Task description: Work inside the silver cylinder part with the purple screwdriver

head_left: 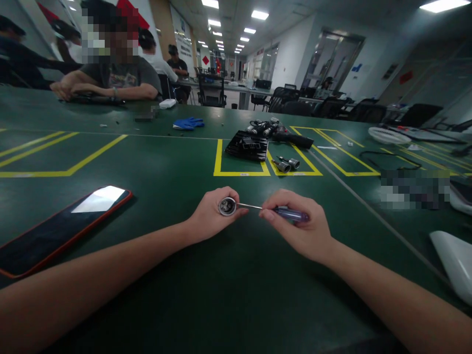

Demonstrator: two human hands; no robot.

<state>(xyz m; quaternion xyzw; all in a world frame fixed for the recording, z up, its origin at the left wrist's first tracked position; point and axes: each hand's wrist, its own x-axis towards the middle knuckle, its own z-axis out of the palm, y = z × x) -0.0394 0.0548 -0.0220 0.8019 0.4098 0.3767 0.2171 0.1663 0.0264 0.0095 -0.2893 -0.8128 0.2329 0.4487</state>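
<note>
My left hand is closed round a small round metal part, its open end facing up. My right hand grips a small screwdriver with a purple handle; its thin shaft reaches left and the tip rests in the metal part. Both hands hover just above the green table, near its middle front.
A phone in a red case lies at the left. Beyond the hands sit a black tray, several metal connectors and a black tool inside yellow marked boxes. Blue gloves lie farther back. Other people sit at the far left. A white object lies at the right.
</note>
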